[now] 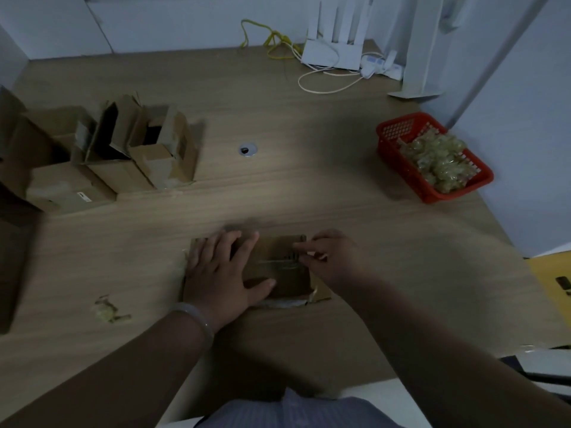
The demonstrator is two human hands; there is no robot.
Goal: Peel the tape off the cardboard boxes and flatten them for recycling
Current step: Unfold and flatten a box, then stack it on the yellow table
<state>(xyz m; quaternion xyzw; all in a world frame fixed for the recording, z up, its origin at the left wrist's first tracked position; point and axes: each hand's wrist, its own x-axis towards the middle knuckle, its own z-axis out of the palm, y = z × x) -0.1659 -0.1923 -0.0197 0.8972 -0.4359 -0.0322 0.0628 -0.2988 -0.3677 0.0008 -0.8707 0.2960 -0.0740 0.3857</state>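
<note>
Flattened brown cardboard box (287,279) is lying lower centre on the wooden bench (309,180), left hand (221,273) pressing its left half with spread straight fingers, right hand (333,257) fingers (301,246) seemingly pinching the right end of the thin tape strip (279,261), which is running left-right, so likely peeling rightward.

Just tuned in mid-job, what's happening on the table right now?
A person is working on one cardboard box lying low at the near side of the table. The left grip presses open-palmed on it; the right grip pinches what looks like a tape strip on its top. More open boxes stand at far left. A red basket at right holds wadded tape, and one tape scrap lies loose.
</note>
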